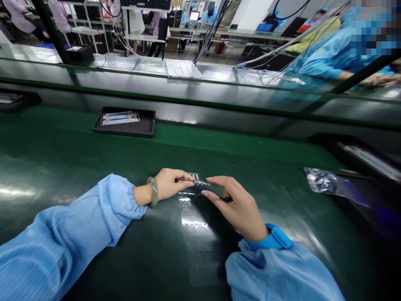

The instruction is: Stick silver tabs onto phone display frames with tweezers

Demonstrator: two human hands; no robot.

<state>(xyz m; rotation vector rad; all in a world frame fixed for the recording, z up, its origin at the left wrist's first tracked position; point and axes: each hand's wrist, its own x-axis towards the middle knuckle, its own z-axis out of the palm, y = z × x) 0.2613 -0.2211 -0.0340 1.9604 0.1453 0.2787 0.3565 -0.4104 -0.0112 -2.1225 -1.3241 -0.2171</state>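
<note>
Just over the far end of a clear sheet (pixel 197 246) on the green work surface (pixel 138 259), as the head view shows, the left hand (pixel 167 184) pinches a small dark piece (pixel 184 179) between thumb and fingers, with a shiny bit showing at its right end. The pinch is near one end, presumably so the rest is exposed to the other hand. To the right of the sheet's far end, the right hand (pixel 239 205) has its thumb and forefinger parted around nothing, while its curled fingers seem to hold a dark slim object (pixel 227 199), likely tucked there to free those two tips. I can't tell what it is. Beyond the sheet and to its left, a black tray (pixel 147 123) bears a pale phone-like frame (pixel 120 118), its raised rim perhaps meant to stop sliding. Well to the sheet's right, a crinkled silvery bag (pixel 324 182) lies by another dark tray, whose contents are blurred.
</note>
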